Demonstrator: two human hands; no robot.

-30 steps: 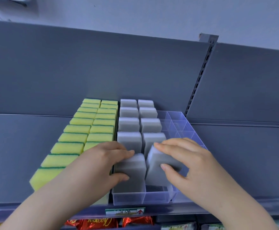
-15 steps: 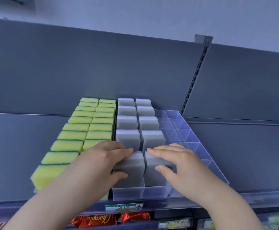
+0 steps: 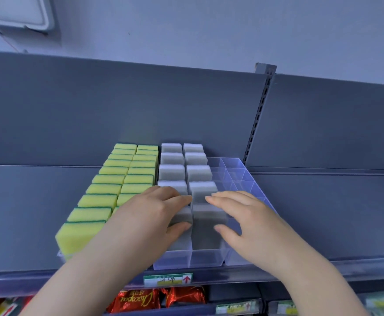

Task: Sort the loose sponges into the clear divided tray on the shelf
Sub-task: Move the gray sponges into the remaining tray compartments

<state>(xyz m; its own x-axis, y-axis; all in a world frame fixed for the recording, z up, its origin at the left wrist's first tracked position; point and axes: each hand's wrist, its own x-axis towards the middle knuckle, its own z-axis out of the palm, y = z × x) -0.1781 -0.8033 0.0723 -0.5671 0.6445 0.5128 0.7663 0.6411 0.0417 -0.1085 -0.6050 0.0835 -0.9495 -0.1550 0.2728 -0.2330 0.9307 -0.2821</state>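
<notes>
In the clear plastic divided tray [image 3: 207, 259], the left hand [image 3: 150, 213] gripped the near grey foam block sponge [image 3: 183, 215]. The right hand [image 3: 252, 222] pinched its grey right neighbour [image 3: 207, 224].

Two hands in shot now, the left hand [image 3: 154, 210] and the right hand [image 3: 243, 215], both bare. Slim fingers, and the fingernails [image 3: 217, 229] are cut short, plain and unpainted. Behind them, the left forearm [image 3: 90, 277] and right forearm [image 3: 312, 277] run bare down to the bottom edge.
</notes>
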